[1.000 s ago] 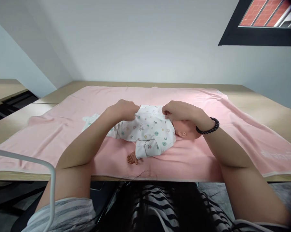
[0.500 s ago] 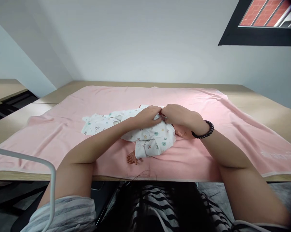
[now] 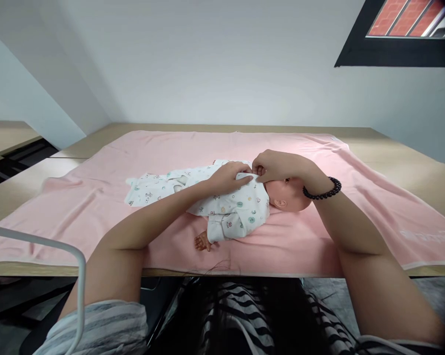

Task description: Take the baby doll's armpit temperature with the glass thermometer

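So there's a baby doll (image 3: 288, 196) on its back on a pink blanket (image 3: 303, 246), head toward the right side, legs off to the left, dressed in a white printed outfit (image 3: 240, 209). The left hand (image 3: 227, 178) lies over the chest, fingers and thumb at the cloth near the neckline. The right hand (image 3: 274, 165) is curled in close beside it, thumb and fingertips pinching the collar area, and it hides part of the doll's face. Can't really tell how much fabric the left one has between its fingers. A black bead bracelet (image 3: 323, 190) sits on the right wrist, and the left forearm cuts across the view of the outfit's middle. One little doll hand (image 3: 203, 241) pokes out of the near sleeve onto the blanket. The blanket covers most of a wooden table (image 3: 403, 158) against a pale wall (image 3: 215, 64), with a dark-framed window (image 3: 403, 52) up at the right and a bent grey bar (image 3: 55, 244) at lower left, in front of the table edge and the left arm.
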{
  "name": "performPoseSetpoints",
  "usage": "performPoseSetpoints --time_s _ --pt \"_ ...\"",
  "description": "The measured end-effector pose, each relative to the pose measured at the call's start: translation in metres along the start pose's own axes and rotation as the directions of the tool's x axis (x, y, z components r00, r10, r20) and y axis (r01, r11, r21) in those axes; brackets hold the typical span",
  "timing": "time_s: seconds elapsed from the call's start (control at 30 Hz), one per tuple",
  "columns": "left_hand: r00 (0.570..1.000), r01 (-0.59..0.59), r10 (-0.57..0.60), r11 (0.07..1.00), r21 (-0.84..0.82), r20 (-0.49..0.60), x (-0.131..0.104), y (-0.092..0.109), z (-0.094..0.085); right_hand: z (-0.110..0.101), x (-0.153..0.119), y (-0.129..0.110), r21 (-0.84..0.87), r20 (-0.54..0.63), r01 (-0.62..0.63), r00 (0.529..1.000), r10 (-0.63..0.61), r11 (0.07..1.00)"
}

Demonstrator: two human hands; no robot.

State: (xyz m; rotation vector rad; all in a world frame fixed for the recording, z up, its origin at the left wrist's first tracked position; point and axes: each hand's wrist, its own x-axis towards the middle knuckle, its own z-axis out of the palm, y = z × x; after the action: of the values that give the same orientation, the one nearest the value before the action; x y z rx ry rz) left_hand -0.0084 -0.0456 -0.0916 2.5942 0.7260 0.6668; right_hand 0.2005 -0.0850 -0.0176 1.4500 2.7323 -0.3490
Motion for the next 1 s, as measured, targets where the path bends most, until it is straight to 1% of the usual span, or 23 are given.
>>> performPoseSetpoints --time_s 0.13,0.3,0.43,0.7,0.83,1.0 --pt "0.998 0.040 -0.042 0.998 -0.056 -0.041 -0.0009 0.0008 0.0005 -0.0033 0.0012 0.0018 0.057 0.019 0.021 1.000 -0.022 0.998" --pt "0.996 0.073 -0.075 0.996 -0.049 -0.047 -0.0018 0.0039 -0.0007 -0.0040 0.0021 0.0016 0.126 0.037 -0.004 0.999 -0.001 0.992" --pt "0.996 0.082 -0.084 0.995 -0.051 -0.029 -0.0018 0.0055 -0.0016 -0.0033 0.0012 0.0008 0.111 0.026 -0.022 0.999 0.019 0.994" --pt "0.996 0.077 -0.079 0.995 -0.068 -0.034 -0.0029 0.0084 -0.0023 -0.0034 0.0007 0.0023 0.107 0.044 -0.076 0.996 0.071 0.991" --pt "0.997 0.077 -0.079 0.995 -0.067 -0.026 -0.0029 0.0068 -0.0015 -0.0079 -0.0011 -0.0003 0.092 0.064 -0.128 0.990 0.123 0.987" --pt "0.998 0.056 -0.057 0.997 -0.059 -0.020 -0.0031 0.0064 -0.0013 -0.0087 -0.0007 0.0017 0.061 0.100 -0.131 0.987 0.124 0.990"
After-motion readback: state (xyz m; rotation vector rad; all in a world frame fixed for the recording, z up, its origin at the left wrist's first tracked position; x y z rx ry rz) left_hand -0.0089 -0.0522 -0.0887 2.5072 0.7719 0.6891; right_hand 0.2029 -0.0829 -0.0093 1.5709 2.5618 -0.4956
